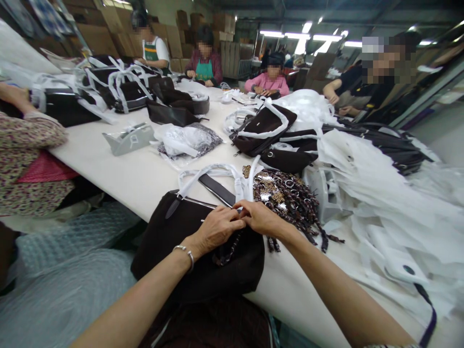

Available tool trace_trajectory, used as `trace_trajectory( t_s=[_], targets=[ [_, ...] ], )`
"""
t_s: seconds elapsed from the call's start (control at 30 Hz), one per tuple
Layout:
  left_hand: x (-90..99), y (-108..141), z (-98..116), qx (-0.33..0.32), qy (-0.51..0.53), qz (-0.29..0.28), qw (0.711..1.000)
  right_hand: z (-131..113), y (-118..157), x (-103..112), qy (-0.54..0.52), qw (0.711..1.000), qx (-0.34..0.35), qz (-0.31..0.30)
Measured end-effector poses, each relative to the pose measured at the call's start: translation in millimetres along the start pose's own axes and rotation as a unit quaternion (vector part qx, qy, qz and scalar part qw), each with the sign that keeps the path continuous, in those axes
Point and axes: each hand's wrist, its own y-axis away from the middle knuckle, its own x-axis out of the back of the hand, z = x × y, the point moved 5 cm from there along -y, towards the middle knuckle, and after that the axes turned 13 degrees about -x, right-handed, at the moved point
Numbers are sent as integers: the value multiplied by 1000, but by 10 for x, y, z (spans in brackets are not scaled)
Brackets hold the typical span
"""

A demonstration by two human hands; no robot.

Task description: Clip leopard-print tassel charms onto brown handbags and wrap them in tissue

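The left hand point(217, 227) and the right hand point(259, 218) are meeting over the top edge of a dark brown, soft-sided handbag point(217, 278); their fingertips are bunching together near the base of a handle, and whatever lies between them is being hidden, so a pinch cannot be told. The handbag is resting directly beneath the hands, at the near edge of a pale worktop point(141, 179). A dark beaded strand point(232, 251) is hanging below the fingers, against the bag's front. A silver bracelet point(190, 256) is encircling the left wrist. Just beyond the hands, white-wrapped handles point(239, 186) are arching upward. Near the right hand, a heap of dark cords with silvery rings and leopard-print pieces point(286, 193) is lying beside the bag; farther right, thin white sheets point(384, 179) are spreading over the worktop. Ahead of the hands, a clear plastic packet point(190, 140) is lying near a grey tape dispenser point(132, 139). To the left of the hands, below the worktop, a roll of bubble wrap point(79, 295) is standing. Well beyond the hands, several co-workers are occupying the far side.
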Motion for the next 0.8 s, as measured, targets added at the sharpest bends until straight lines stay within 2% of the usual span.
trace_trajectory(
  t_s=[0.17, 0.43, 0.63, 0.8],
  targets=[
    [44, -33, 19, -27, -38, -2, 999, 3, -6, -5, 11, 1000, 2, -19],
    [72, -52, 46, -45, -21, 5, 999, 50, -88, -27, 31, 999, -3, -26],
    [64, -59, 39, -104, -8, -27, 994, 68, -168, -64, 52, 996, 16, -64],
    [62, -90, 64, -150, -20, -42, 988, 78, -233, -97, 80, 991, -5, -103]
  ],
)
